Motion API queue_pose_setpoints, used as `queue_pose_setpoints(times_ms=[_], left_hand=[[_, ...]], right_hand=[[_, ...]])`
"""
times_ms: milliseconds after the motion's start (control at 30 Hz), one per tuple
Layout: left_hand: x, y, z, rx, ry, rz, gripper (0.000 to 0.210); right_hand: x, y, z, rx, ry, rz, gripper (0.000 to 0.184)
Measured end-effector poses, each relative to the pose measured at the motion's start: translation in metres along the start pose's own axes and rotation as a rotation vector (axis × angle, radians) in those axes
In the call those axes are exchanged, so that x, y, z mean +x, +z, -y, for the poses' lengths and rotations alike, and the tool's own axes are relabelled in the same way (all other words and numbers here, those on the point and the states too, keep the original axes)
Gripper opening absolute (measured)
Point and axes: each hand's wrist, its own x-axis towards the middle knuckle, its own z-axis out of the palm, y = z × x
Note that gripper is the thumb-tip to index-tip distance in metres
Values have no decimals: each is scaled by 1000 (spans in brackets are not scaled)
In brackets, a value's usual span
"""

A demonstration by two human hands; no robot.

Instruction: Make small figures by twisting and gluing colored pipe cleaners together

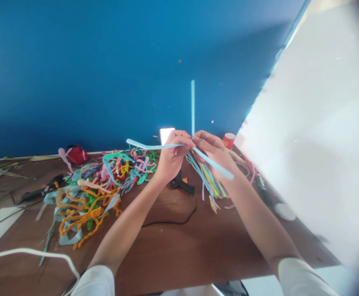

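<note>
Both hands meet above the brown table, pinching light blue pipe cleaners (193,107) where they cross. One length stands straight up, another points left with a slight bend, and a third slants down to the right across my right wrist. My left hand (173,155) has its thumb and fingers closed at the crossing. On the other side, my right hand (211,152) is closed there too. The fingers hide how the lengths are joined. Below my right hand lies a bundle of loose pipe cleaners (208,179) in blue, yellow and green.
A tangled heap of coloured pipe cleaners (96,205) covers the table's left side. A black glue gun (182,184) trails its cord between my forearms. Behind my left hand is a lit phone (165,135). A red cup (228,140) stands at the back right, near a white wall (321,123).
</note>
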Motion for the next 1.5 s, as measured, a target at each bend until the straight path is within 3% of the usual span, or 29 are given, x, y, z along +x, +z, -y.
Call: queue_pose_setpoints(times_ms=[133, 267, 367, 500, 567, 633, 867, 1033, 1200, 1367, 1500], left_hand=[[3, -11, -12, 108, -3, 138, 20], [7, -19, -21, 99, -31, 202, 16], [9, -17, -17, 21, -80, 153, 10], [6, -8, -10, -251, -389, 28, 25], [5, -4, -11, -312, -536, 44, 32], [4, -2, -13, -302, -591, 65, 34], [4, 0, -12, -219, -504, -21, 29], [5, -1, -7, -184, -539, -29, 22], [7, -5, -6, -68, -546, -31, 16], [6, -6, -9, -13, -576, -25, 14], [4, -5, -6, -29, -594, -78, 18]], right_hand=[[-2, -3, 8, 80, 143, 45, 24], [-2, -2, 8, 85, 155, 70, 24], [0, -2, 3, -45, 34, 6, 24], [2, -4, -2, -314, -180, -100, 24], [2, -4, -3, -440, -266, -134, 22], [2, -4, -4, -543, -339, -166, 19], [3, -4, -6, -738, -451, -211, 14], [4, -7, -11, -851, -609, -275, 5], [5, -16, -12, -1242, -812, -127, 19], [6, -21, -10, -1444, -781, -57, 20], [7, -20, -10, -1445, -663, -58, 15]])
